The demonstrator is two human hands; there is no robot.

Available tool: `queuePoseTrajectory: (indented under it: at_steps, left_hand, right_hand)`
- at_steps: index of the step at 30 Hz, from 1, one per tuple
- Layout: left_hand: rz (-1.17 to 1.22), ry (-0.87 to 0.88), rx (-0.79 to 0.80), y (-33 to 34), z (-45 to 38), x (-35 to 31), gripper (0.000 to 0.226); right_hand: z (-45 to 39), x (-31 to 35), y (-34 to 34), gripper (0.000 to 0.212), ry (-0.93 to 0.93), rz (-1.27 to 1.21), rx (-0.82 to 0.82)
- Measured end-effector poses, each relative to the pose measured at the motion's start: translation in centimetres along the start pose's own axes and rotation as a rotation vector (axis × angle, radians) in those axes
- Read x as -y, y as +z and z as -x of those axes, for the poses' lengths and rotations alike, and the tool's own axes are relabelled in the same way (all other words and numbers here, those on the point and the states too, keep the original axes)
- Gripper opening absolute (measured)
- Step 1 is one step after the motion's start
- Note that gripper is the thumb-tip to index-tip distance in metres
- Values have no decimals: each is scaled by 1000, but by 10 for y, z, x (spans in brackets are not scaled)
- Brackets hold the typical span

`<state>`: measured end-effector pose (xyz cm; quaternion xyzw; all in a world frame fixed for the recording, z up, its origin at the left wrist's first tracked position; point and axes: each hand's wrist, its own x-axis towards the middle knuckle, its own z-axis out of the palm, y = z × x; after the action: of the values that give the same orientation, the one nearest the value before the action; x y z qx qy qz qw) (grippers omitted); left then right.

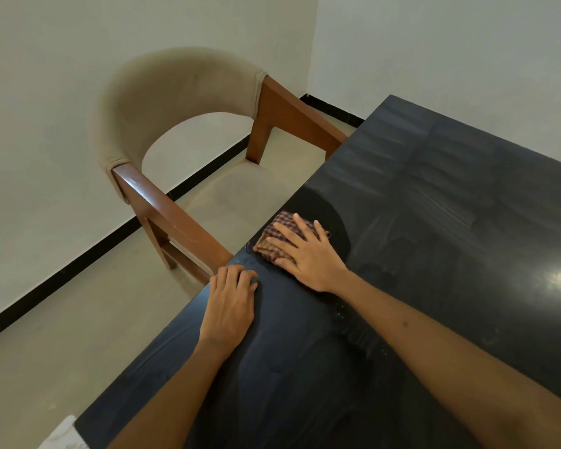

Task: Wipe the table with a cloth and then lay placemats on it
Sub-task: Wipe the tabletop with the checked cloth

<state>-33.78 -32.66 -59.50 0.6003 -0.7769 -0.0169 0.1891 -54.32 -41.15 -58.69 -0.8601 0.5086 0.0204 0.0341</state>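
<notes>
A dark glossy table point(450, 205) fills the right of the head view, streaked with wet wipe marks. A folded checked cloth point(274, 236) lies near the table's left edge. My right hand point(308, 254) presses flat on the cloth, fingers spread over it. My left hand point(230, 303) rests on the tabletop just beside the edge, fingers curled down, holding nothing. No placemats are in view.
A wooden chair point(175, 202) with a beige curved back stands at the table's left side, its arm close to the edge. Pale floor and white walls with a black skirting lie behind. Something white point(62, 435) shows at the bottom left corner.
</notes>
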Motion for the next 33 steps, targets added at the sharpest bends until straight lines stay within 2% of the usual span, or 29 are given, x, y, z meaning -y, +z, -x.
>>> queuePoseTrajectory:
  at_steps: [4,8,10,13,15,17,19,21,24,28,30,33]
  left_hand:
    - [33,-17,-11,1,-1,0,31]
    - [4,-17,-25,2,-1,1,33]
    - [-61,-33,-45,1,-1,0,33]
    - [-168,-76,-53,-6,8,-4,25]
    - [-176,-173,-61,-14,27,-11,21]
    - [-135,-364,-86,-25,52,-17,11]
    - [-82,-583,-117,-36,79,-19,7]
    - [-49,-702,-150,-41,106,-21,11]
    - [-69,-666,-148,-42,146,-30,19]
    - [-161,-614,-58,-32,174,-38,35]
    - [-167,-594,-35,-33,175,-38,45]
    - [-182,-570,-39,-35,173,-39,47]
  right_hand:
    - [-7,-42,-10,59,249,-30,4]
    - [-7,-47,-6,53,354,-68,-14]
    - [-4,-32,-4,53,345,-73,-21]
    - [10,4,-3,57,162,-38,5]
    - [21,22,-2,61,26,-23,22]
    - [25,26,-4,64,-36,-27,54]
    - [22,24,-7,59,-11,-40,63]
    - [11,26,-10,53,105,-107,63]
    - [-6,42,-12,52,265,-185,29]
    - [-13,50,-13,52,324,-191,48]
    - [-11,60,-11,53,261,-159,52]
    - [-1,95,-7,54,56,-82,38]
